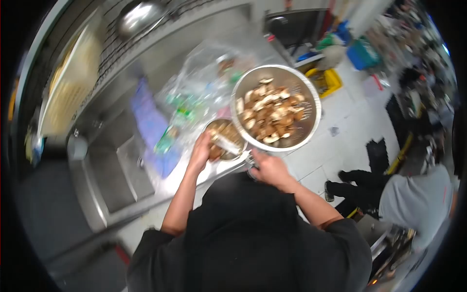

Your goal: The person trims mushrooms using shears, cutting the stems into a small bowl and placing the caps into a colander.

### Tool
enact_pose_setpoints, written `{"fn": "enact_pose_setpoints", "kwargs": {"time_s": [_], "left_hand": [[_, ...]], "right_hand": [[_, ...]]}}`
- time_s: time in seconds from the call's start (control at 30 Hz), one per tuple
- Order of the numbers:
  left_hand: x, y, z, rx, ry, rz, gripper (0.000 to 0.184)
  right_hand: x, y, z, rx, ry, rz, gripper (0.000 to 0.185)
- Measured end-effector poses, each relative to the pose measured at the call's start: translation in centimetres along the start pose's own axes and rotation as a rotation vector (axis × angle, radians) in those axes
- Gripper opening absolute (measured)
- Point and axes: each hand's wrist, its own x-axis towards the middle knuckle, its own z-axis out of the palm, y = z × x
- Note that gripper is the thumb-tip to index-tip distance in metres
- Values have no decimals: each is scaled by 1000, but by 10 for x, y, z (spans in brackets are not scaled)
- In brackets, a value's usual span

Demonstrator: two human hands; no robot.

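Note:
A large metal colander (311, 124) holds many cut brown and white mushroom pieces (272, 112). Left of it, a smaller metal bowl (224, 156) contains more brown pieces. My left hand (200, 152) is at the small bowl's left side, its fingers closed round a pale, blurred piece that lies over the bowl. Below the colander's rim, my right hand (268, 168) is closed on the handles of metal scissors (252, 163); their blades are hard to make out.
Clear plastic bags (194, 73) and a blue-purple cloth or bag (148, 117) lie on the steel counter beside a sink (112, 175). A yellow basket (333, 82) stands beyond the colander. At the right is another person (413, 202).

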Motion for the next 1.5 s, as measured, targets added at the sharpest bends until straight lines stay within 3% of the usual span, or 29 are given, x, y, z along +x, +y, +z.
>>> {"fn": "enact_pose_setpoints", "kwargs": {"time_s": [0.13, 0.2, 0.47, 0.57, 0.8, 0.87, 0.93, 1.13, 1.2, 1.37, 1.5], "left_hand": [[-2, -7, -13, 5, 7, -19, 53], [-3, -9, -10, 98, -21, 110, 55], [-11, 7, 0, 153, -82, 75, 60], [-9, 11, -4, 72, -141, -34, 59], [-9, 6, 0, 50, -94, -138, 62], [-10, 0, 0, 46, -120, -133, 63], [-17, 2, 15, 76, 7, -105, 62], [-21, -7, 24, 55, -51, -16, 63], [-23, -8, 22, 15, -42, -7, 64], [-25, -8, 14, 189, -13, -220, 59], [-22, -14, 12, 265, 16, -162, 54]], "right_hand": [[0, -11, -16, 8, -67, -18, 65], [-2, -11, -16, 5, -88, -11, 65], [-8, -9, -9, 67, -57, 10, 62], [-11, -4, -2, 95, -17, 5, 59], [-9, 0, -1, 282, -137, 81, 63], [-12, -9, -14, 195, -110, 78, 64], [-13, -18, -25, 105, -83, 74, 65], [-17, -16, -18, 105, -20, 58, 64], [-15, -15, -13, 78, -93, 68, 60], [-17, -8, -2, 113, -94, 74, 56], [-16, -5, 7, 138, -95, 91, 55]]}}
